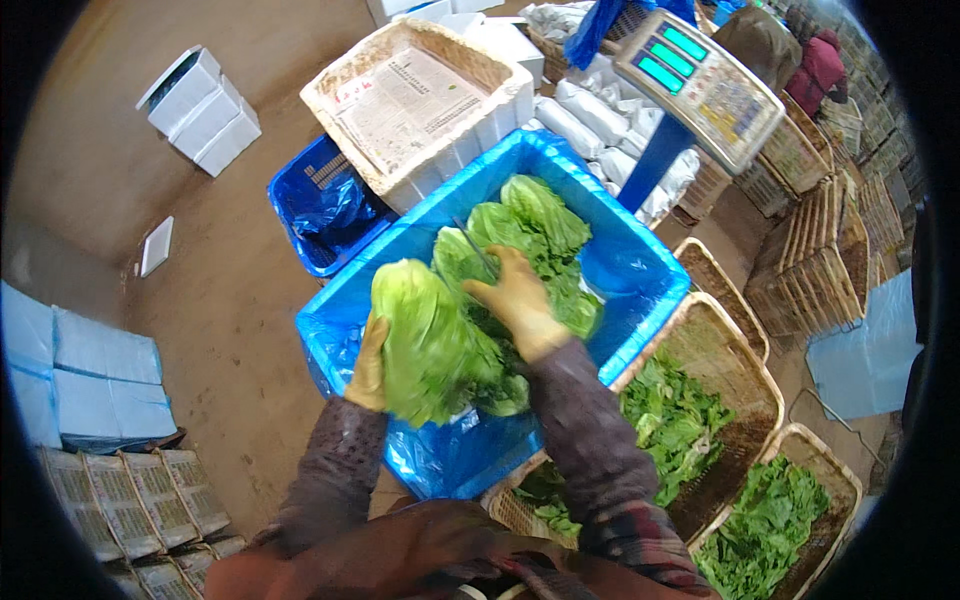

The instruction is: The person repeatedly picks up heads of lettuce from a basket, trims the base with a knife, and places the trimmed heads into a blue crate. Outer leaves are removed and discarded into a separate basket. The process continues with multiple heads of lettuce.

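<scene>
My left hand [369,367], in a yellowish glove, holds the side of a large head of leafy lettuce [427,337] over a crate lined with blue plastic [637,300]. Its pale base points away from me and its leaves hang toward me, slightly blurred. My right hand [521,296], gloved alike, is to the right of that head, closed around a thin knife [476,247] whose dark blade points up and left. Beneath and beyond it, several more lettuce heads [544,217] lie inside the lined crate. The right palm and the knife's handle are hidden.
A foam box lined with newspaper [412,105] and a blue basket [326,217] stand beyond the crate. A digital scale [697,90] rises at the upper right, near white wrapped bundles [592,120]. Baskets of loose leaves [675,420] stand at right. A person in red [817,71] is farther back.
</scene>
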Available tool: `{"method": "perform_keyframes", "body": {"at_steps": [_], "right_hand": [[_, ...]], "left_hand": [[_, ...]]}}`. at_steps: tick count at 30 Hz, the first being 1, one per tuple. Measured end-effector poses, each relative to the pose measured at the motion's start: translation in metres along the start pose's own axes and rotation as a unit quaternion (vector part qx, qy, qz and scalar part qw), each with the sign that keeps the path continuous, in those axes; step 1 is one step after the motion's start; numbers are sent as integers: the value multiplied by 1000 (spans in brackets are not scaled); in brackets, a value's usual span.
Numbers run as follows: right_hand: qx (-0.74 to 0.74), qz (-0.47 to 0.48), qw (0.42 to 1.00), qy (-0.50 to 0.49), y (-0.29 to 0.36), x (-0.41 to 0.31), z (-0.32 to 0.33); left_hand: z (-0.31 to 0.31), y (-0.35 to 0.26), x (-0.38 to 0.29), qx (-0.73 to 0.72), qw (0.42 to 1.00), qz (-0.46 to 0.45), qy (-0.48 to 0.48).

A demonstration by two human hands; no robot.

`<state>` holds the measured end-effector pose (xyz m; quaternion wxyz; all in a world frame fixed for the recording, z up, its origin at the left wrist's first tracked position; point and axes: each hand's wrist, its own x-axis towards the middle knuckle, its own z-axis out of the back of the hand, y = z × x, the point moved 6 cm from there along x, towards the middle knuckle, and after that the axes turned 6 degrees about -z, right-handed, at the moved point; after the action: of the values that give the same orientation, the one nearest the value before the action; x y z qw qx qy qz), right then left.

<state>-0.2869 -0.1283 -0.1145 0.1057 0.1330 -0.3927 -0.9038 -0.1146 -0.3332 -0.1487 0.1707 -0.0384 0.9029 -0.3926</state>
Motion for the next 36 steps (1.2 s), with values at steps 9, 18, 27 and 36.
{"method": "perform_keyframes", "body": {"at_steps": [9,18,27,36], "right_hand": [[-16,-49,999,-13,-107,89,-89],[25,47,997,-63,-59,39,-83],[-125,-187,972,-68,-200,-444,253],[-173,-529,774,-300,-407,-604,445]], "left_hand": [[-13,15,70,686,575,-395,-207],[-11,122,107,890,377,-244,-78],[-21,-7,60,664,690,-288,-26],[-393,323,-182,429,745,-165,483]]}}
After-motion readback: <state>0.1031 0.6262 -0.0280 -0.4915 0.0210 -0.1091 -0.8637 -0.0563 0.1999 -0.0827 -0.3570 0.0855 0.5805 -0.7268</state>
